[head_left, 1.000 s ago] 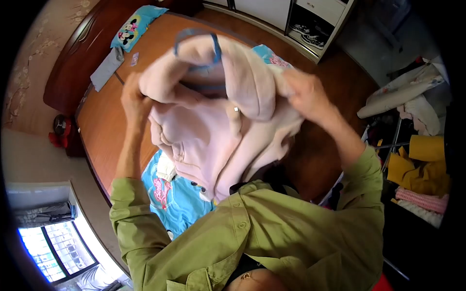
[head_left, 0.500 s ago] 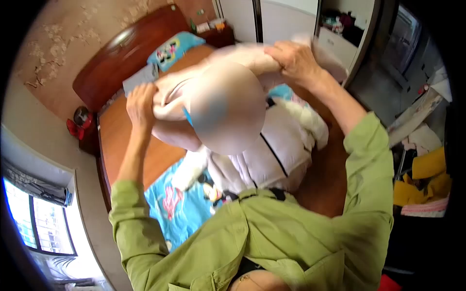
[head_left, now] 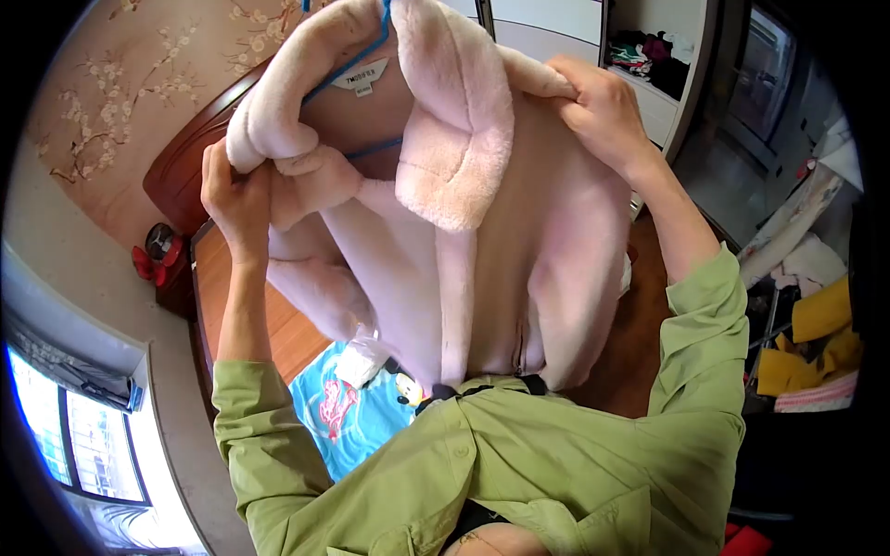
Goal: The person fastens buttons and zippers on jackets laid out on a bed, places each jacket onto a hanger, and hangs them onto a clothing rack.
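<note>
A pale pink plush coat [head_left: 454,176] hangs spread out in front of me, its collar up and its front facing me. My left hand [head_left: 236,195] is closed on the shoulder at the left, beside the rolled collar. At the other shoulder, my right hand [head_left: 601,109] grips the fabric with bent fingers. Inside the neck a thin blue hanger [head_left: 375,44] shows in part, near a white label [head_left: 362,76]. Behind the coat's lower part, a piece of a white garment [head_left: 362,361] lies on a blue cartoon-print cloth [head_left: 338,398]; the coat hides most of both.
The bed [head_left: 232,287] has a brown surface and a wooden headboard [head_left: 176,176]. Clothes [head_left: 649,60] sit on an open wardrobe shelf at the back right. More fabrics, some yellow [head_left: 820,315], are piled at the right. A window [head_left: 93,435] is at the left.
The coat has gone from bunched and blurred to hanging open toward me, its collar and label now showing. My left hand moved outward and my right hand slightly outward. The white puffer jacket is now mostly covered.
</note>
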Action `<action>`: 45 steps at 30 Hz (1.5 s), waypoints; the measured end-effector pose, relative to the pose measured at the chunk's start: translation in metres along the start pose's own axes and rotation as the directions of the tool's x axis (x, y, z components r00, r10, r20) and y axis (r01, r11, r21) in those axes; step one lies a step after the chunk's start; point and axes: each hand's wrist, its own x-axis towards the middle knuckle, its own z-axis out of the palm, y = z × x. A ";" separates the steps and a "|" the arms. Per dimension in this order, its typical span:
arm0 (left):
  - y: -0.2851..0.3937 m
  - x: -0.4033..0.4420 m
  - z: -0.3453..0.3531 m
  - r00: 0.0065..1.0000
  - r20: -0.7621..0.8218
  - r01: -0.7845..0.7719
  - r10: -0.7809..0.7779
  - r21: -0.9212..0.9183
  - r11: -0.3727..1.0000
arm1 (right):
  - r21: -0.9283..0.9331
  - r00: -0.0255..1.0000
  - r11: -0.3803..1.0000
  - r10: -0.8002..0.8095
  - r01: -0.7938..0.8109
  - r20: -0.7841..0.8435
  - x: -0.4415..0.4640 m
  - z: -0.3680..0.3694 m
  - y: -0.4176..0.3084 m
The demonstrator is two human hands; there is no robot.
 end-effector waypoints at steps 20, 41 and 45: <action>0.083 -0.068 0.012 0.976 0.200 -0.052 0.083 -0.157 0.986 | 0.012 0.953 0.969 0.246 -0.248 -0.175 -0.128 -0.027 -0.040; 0.079 -0.104 0.016 0.858 0.513 -0.027 0.024 -0.001 1.000 | 0.403 0.888 0.806 0.457 -0.433 0.040 -0.177 0.020 -0.051; 0.084 -0.101 0.021 0.872 0.467 0.200 -0.145 -0.070 0.977 | 0.323 0.927 0.881 0.375 -0.346 -0.029 -0.158 0.016 -0.065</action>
